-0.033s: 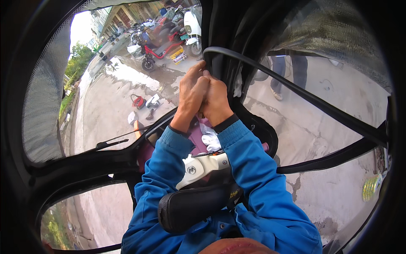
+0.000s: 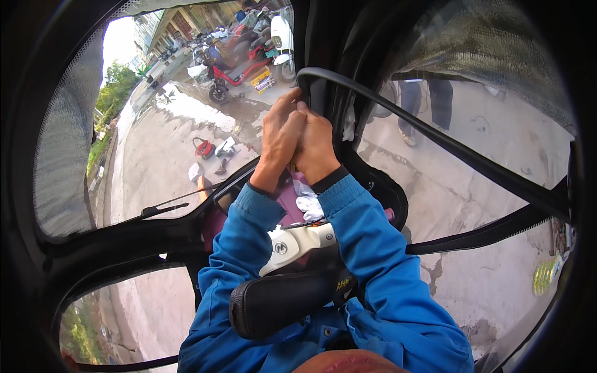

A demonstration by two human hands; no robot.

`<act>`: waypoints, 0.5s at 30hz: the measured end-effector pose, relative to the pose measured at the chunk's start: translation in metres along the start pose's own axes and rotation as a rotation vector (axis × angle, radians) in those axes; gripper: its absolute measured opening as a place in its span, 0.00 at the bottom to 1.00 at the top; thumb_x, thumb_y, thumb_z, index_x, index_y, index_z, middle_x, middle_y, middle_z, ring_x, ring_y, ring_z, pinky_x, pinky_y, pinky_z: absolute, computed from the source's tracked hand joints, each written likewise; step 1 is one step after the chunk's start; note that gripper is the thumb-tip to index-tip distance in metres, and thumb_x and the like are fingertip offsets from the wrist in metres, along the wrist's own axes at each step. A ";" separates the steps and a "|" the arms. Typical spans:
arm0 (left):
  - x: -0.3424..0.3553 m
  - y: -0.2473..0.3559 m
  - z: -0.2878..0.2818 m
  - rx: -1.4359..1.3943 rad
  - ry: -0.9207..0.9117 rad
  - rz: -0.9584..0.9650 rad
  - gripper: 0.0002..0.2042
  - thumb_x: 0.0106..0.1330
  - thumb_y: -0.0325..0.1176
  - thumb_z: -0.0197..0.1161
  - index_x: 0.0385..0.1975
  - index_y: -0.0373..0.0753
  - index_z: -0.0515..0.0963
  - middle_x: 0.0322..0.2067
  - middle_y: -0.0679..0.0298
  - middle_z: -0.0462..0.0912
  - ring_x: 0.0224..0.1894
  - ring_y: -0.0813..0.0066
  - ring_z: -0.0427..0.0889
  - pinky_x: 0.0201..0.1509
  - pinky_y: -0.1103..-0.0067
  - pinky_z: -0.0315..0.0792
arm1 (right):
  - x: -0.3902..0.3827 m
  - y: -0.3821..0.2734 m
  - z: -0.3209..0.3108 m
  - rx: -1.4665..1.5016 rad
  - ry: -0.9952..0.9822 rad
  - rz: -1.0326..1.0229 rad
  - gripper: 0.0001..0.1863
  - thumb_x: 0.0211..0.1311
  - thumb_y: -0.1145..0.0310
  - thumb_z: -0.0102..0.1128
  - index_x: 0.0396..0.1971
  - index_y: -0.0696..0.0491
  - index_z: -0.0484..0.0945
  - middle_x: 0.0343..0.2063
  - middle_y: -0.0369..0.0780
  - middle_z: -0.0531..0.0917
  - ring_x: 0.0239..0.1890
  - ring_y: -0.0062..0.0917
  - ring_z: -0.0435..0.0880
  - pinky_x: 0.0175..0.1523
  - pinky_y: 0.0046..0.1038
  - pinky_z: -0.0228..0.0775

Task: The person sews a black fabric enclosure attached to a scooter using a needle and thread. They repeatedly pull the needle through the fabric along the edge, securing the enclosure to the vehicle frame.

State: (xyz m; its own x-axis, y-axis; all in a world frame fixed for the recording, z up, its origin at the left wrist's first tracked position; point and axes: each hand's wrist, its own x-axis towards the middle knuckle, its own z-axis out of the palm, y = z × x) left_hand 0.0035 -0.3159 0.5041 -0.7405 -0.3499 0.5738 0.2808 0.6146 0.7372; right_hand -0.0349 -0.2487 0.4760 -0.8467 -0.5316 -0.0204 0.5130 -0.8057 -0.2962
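Observation:
My left hand (image 2: pixel 277 140) and my right hand (image 2: pixel 315 144) are raised close together against the black window pillar (image 2: pixel 324 46). Both are closed, thumbs side by side, at the spot where a long black rubber strip (image 2: pixel 429 127) bends sharply and runs down toward the pillar. From that bend the strip's free length arcs away to the right. The left fingertips touch its bent part; the right fingertips are largely hidden behind the palms. Blue sleeves cover both my forearms.
Below my hands are cream handlebars (image 2: pixel 298 245) and a white bundle (image 2: pixel 309 204). A black padded case (image 2: pixel 286 303) sits before my chest. Black window frames surround me. Outside stand parked scooters (image 2: pixel 249 65), a red object (image 2: pixel 203 148) on the ground and a person's legs (image 2: pixel 426 105).
The hands and the strip's bend have shifted very slightly left in the picture. The grip looks the same.

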 end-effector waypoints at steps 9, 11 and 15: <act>-0.003 0.004 -0.007 -0.031 -0.092 0.032 0.28 0.70 0.31 0.60 0.70 0.26 0.75 0.64 0.47 0.81 0.66 0.56 0.82 0.73 0.72 0.72 | -0.002 0.005 0.004 -0.113 0.038 -0.090 0.16 0.83 0.62 0.59 0.44 0.61 0.86 0.34 0.36 0.85 0.30 0.20 0.82 0.34 0.27 0.74; -0.004 0.004 -0.005 0.032 -0.076 0.103 0.29 0.71 0.31 0.61 0.71 0.26 0.74 0.65 0.49 0.79 0.67 0.58 0.81 0.73 0.72 0.71 | -0.004 -0.007 -0.005 -0.189 -0.008 -0.016 0.15 0.83 0.62 0.59 0.44 0.59 0.86 0.32 0.36 0.84 0.26 0.19 0.80 0.29 0.27 0.71; -0.005 -0.001 -0.008 0.055 -0.118 0.089 0.30 0.71 0.31 0.62 0.73 0.25 0.72 0.66 0.49 0.77 0.69 0.58 0.79 0.74 0.71 0.71 | -0.002 -0.021 -0.011 -0.216 -0.111 0.048 0.13 0.84 0.61 0.57 0.41 0.54 0.83 0.25 0.32 0.79 0.21 0.16 0.74 0.25 0.24 0.64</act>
State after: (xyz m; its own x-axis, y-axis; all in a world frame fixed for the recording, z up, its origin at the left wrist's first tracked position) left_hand 0.0120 -0.3200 0.5033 -0.7815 -0.2086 0.5880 0.3175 0.6783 0.6627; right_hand -0.0454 -0.2278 0.4720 -0.7951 -0.6032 0.0620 0.5004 -0.7104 -0.4948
